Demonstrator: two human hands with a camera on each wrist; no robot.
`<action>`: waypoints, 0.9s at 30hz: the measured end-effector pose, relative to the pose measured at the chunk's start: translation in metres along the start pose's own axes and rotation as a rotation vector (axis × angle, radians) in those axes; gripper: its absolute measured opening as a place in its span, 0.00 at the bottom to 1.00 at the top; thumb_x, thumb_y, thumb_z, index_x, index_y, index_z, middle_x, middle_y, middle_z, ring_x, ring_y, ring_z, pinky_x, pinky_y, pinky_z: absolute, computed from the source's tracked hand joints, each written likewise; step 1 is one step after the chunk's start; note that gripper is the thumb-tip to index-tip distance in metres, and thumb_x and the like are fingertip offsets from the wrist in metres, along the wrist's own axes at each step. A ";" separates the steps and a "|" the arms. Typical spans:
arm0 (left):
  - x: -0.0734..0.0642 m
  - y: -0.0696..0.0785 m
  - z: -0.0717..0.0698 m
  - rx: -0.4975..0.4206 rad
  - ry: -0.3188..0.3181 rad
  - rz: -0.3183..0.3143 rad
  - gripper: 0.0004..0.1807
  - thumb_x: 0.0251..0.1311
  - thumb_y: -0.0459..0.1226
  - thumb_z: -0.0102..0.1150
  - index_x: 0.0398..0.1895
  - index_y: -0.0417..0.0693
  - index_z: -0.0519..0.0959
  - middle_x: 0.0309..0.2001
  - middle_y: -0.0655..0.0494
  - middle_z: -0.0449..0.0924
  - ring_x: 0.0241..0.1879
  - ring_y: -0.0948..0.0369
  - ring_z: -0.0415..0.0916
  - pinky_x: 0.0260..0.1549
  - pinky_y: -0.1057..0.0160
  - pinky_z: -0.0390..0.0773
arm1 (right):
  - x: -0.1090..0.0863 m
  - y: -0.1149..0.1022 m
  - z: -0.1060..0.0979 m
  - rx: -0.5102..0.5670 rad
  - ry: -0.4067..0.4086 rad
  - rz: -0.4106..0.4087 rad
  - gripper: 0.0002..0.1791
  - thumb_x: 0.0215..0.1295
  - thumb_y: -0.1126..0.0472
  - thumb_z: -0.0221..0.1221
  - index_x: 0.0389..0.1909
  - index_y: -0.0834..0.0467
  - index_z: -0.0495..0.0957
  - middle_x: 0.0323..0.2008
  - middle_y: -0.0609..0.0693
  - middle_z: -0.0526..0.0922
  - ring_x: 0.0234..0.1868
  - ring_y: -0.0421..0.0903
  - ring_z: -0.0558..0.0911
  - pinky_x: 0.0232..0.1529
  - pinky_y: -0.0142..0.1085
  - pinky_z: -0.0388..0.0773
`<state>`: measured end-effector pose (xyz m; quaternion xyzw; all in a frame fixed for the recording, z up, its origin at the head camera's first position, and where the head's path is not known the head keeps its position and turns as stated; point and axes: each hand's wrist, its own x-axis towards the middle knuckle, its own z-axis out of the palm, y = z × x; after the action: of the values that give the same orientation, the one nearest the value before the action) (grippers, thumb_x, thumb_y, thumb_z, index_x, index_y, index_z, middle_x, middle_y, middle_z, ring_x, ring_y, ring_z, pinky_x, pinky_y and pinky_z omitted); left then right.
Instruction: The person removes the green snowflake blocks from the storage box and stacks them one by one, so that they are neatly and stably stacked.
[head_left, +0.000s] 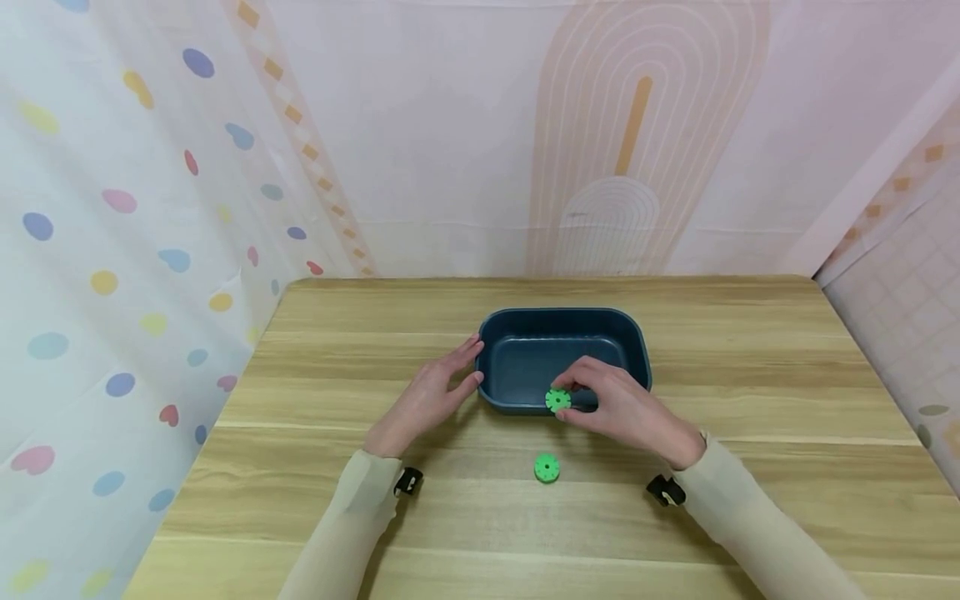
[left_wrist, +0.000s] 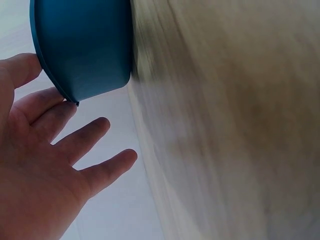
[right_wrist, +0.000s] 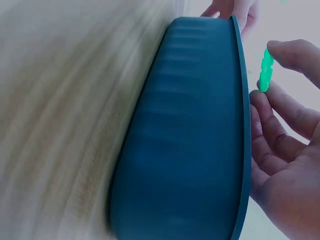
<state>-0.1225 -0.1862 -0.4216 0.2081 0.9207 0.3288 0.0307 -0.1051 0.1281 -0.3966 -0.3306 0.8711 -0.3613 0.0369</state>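
My right hand (head_left: 618, 402) pinches a bright green notched disc (head_left: 558, 401) with a small centre hole between thumb and fingertips, over the near rim of a dark blue rectangular basin (head_left: 517, 362). In the right wrist view the disc (right_wrist: 266, 70) is edge-on, just beyond the basin's rim (right_wrist: 242, 100). My left hand (head_left: 431, 392) is at the basin's left end, fingers spread, thumb and some fingertips at the rim; the left wrist view shows its other fingers (left_wrist: 85, 140) extended. Another green disc (head_left: 547, 467) lies flat on the table, in front of the basin.
The wood-grain table (head_left: 225, 500) extends around the basin, its back edge against a patterned curtain (head_left: 450, 150). More curtain hangs at the left and right sides. Dark straps (head_left: 408, 481) show at both wrists.
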 end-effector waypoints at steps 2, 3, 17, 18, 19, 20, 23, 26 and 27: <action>0.000 0.000 0.000 -0.001 0.001 -0.001 0.31 0.80 0.46 0.52 0.80 0.46 0.61 0.80 0.56 0.55 0.78 0.53 0.56 0.73 0.48 0.62 | -0.001 -0.001 0.002 -0.006 0.000 -0.010 0.13 0.65 0.57 0.72 0.49 0.52 0.85 0.45 0.40 0.80 0.45 0.41 0.80 0.48 0.38 0.82; 0.000 0.000 0.000 -0.001 0.001 -0.002 0.31 0.80 0.46 0.51 0.80 0.46 0.61 0.81 0.56 0.55 0.78 0.53 0.55 0.73 0.48 0.62 | -0.002 -0.002 0.003 -0.010 -0.001 -0.015 0.13 0.65 0.57 0.72 0.49 0.52 0.85 0.45 0.40 0.80 0.45 0.41 0.80 0.48 0.38 0.82; 0.000 0.000 0.001 -0.013 -0.001 -0.007 0.31 0.80 0.46 0.51 0.80 0.46 0.61 0.81 0.57 0.54 0.78 0.53 0.55 0.73 0.48 0.62 | -0.010 -0.006 0.010 -0.031 0.001 -0.067 0.14 0.65 0.56 0.72 0.50 0.51 0.85 0.47 0.39 0.80 0.47 0.43 0.81 0.47 0.42 0.82; 0.000 0.000 0.001 -0.013 -0.002 -0.007 0.31 0.80 0.46 0.51 0.80 0.46 0.61 0.81 0.57 0.54 0.78 0.53 0.55 0.73 0.48 0.62 | -0.011 -0.007 0.010 -0.030 0.009 -0.072 0.14 0.65 0.57 0.73 0.50 0.51 0.85 0.47 0.39 0.81 0.47 0.43 0.81 0.47 0.42 0.82; 0.000 0.000 0.001 -0.014 -0.002 -0.007 0.31 0.80 0.46 0.51 0.80 0.46 0.61 0.81 0.56 0.54 0.78 0.53 0.55 0.73 0.48 0.62 | -0.012 -0.007 0.010 -0.029 0.017 -0.076 0.14 0.64 0.57 0.73 0.50 0.50 0.85 0.47 0.39 0.81 0.47 0.43 0.81 0.48 0.43 0.82; 0.000 0.000 0.001 -0.013 -0.002 -0.007 0.31 0.80 0.46 0.51 0.80 0.46 0.61 0.81 0.56 0.54 0.78 0.53 0.55 0.73 0.48 0.62 | -0.013 -0.008 0.011 -0.029 0.025 -0.081 0.15 0.63 0.58 0.74 0.49 0.50 0.85 0.47 0.39 0.81 0.48 0.43 0.81 0.48 0.42 0.82; 0.000 0.000 0.001 -0.015 -0.002 -0.006 0.31 0.80 0.46 0.51 0.80 0.46 0.61 0.81 0.55 0.54 0.78 0.53 0.55 0.73 0.47 0.62 | -0.015 -0.009 0.012 -0.030 0.050 -0.097 0.15 0.61 0.58 0.75 0.49 0.50 0.85 0.47 0.38 0.81 0.49 0.43 0.81 0.49 0.42 0.82; 0.000 -0.001 0.001 -0.011 0.002 -0.002 0.31 0.80 0.46 0.52 0.80 0.45 0.61 0.81 0.56 0.54 0.78 0.53 0.56 0.73 0.48 0.62 | -0.017 -0.011 0.013 -0.036 0.064 -0.108 0.16 0.60 0.58 0.75 0.48 0.50 0.85 0.47 0.37 0.80 0.49 0.43 0.81 0.50 0.41 0.82; 0.000 -0.001 0.001 -0.010 0.002 0.000 0.31 0.80 0.45 0.52 0.80 0.45 0.61 0.81 0.57 0.54 0.77 0.53 0.56 0.73 0.48 0.62 | -0.018 -0.012 0.013 -0.037 0.067 -0.112 0.16 0.60 0.58 0.76 0.48 0.50 0.86 0.47 0.38 0.81 0.49 0.43 0.81 0.50 0.40 0.82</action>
<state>-0.1231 -0.1861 -0.4232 0.2075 0.9190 0.3337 0.0309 -0.0807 0.1245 -0.4013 -0.3672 0.8586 -0.3573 -0.0190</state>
